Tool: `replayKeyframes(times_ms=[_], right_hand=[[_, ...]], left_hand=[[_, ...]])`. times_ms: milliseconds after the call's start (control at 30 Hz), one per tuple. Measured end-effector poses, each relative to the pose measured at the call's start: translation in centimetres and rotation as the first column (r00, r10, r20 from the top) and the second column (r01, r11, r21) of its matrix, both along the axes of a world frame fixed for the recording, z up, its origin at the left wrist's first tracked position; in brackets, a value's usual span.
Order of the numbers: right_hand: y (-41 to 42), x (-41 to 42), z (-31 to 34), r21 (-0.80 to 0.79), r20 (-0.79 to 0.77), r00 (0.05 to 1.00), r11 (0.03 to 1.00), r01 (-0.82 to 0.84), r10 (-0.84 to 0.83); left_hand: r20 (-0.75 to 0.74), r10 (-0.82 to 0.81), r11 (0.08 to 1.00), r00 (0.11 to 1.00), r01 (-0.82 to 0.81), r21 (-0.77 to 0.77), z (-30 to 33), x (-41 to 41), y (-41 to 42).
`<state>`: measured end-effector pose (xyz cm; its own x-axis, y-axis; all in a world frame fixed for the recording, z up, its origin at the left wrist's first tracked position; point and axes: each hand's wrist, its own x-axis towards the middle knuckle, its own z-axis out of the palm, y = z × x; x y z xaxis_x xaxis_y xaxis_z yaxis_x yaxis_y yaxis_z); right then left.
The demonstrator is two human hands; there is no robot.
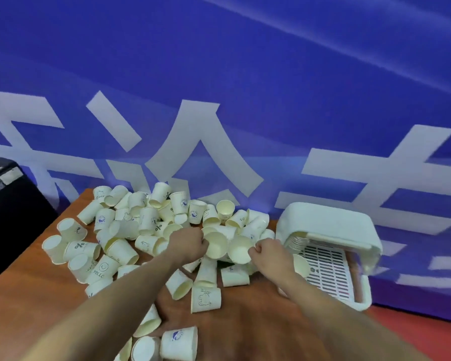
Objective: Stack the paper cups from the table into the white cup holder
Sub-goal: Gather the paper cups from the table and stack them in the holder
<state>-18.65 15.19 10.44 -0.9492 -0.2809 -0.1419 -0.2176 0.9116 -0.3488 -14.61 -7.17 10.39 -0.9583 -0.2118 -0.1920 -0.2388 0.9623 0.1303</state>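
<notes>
Cups, one pinched in each hand, mid-table beside the holder.
Left hand point(189, 243) grips a cup point(216, 244), right hand point(268, 250) another point(238, 250); the pile point(141, 220) spreads left, holder point(328, 225) right. Crooked nesting could jam them.

Behind everything hangs a big blue backdrop point(245, 61), filling most of the view, w/ large white characters point(201, 155) printed across its lower half and faint pale streaks running diagonally across the top right. The characters are cut off at the left and right edges (can't read them whole). At far left, next to the wooden table point(37, 290), sits a black box-like object point(8, 214) w/ a small white label point(9, 175) stuck near its top; what it is can't be told. The tabletop is reddish-brown wood grain. Past the table's right side, a strip of red floor point(427, 334) shows below the backdrop's bottom edge; a bit more red at lower left.
</notes>
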Motion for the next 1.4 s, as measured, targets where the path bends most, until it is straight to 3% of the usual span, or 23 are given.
replayKeyframes(times_ms=[233,533,1100,1400], right_hand=[[10.4,-0.3,1.9,0.002,-0.040,0.972,0.973,0.231,-0.231],[20.4,1.5,1.2,-0.048,0.060,0.867,0.866,0.497,-0.494],[23.7,0.0,-2.2,0.006,0.143,0.829,0.838,0.546,-0.541],[23.4,0.0,-5.1,0.020,0.190,0.829,0.846,0.532,-0.526]], left_hand=[[-0.025,-0.218,0.976,0.976,0.217,-0.032,1.1,-4.8,10.2],[-0.012,-0.323,0.946,0.946,0.323,0.012,-0.2,-7.1,20.0],[0.075,-0.287,0.958,0.955,0.285,0.040,-5.6,-10.3,22.4],[0.113,-0.293,0.954,0.950,0.297,-0.029,-9.4,-10.8,22.6]])
